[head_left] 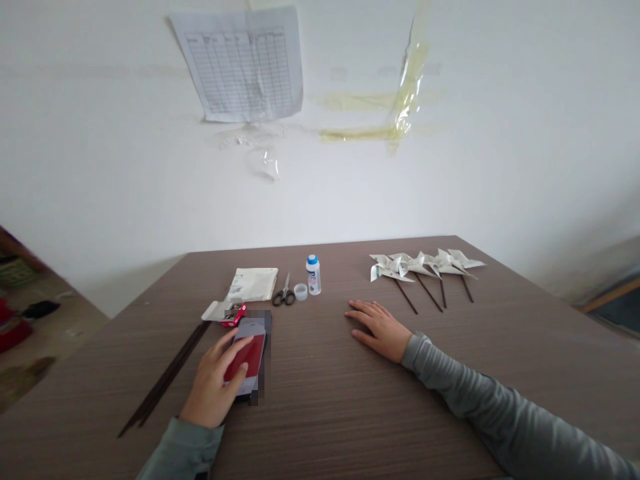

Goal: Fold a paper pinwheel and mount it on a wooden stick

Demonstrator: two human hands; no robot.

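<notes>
My left hand (216,373) rests over a smartphone (255,353), fingers spread, thumb and fingertips touching its red and pale screen. The phone lies flat on the table; part of its edge is blurred out. Flat on the tabletop, my right hand (383,333) has its fingers apart and nothing in it. Beyond the phone is a small red box (234,316) with a curled white paper piece (216,311) beside it. Several thin dark sticks (165,380) lie left of my left hand. Several paper pinwheels (400,265) on dark sticks lie beyond my right hand.
Black-handled scissors (284,296), a small translucent cup or cap (301,291) and a white bottle with a blue cap (313,275) stand mid-table. A stack of paper squares (253,284) lies left of them. The brown table (320,413) meets a white wall (330,207).
</notes>
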